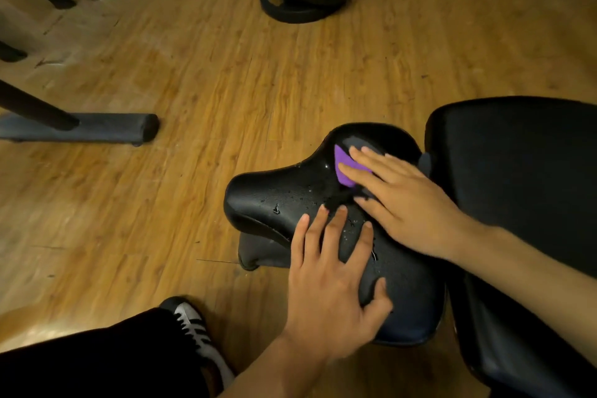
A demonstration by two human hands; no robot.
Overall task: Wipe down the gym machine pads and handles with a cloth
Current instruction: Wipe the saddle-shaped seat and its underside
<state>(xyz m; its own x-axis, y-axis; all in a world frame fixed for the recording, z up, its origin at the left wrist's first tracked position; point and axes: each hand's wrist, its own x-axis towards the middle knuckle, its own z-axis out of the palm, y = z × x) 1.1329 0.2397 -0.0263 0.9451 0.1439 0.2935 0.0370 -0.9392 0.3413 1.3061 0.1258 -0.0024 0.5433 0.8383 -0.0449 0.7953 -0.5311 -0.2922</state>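
The right hand (pixel 403 203), fingers straight, presses the purple cloth (pixel 342 168) onto the seat pad's (pixel 274 194) far end while the left hand (pixel 329 287) lies splayed nearer, and the ungripped cloth may slip on the droplets (pixel 305 195).

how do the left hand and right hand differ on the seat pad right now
The right hand presses a purple cloth onto the seat pad; the left hand rests bare on it, holding nothing. The right hand sits farther along, beside the back pad; the left hand is nearer the person. Both lie flat with fingers straight on the same black pad.
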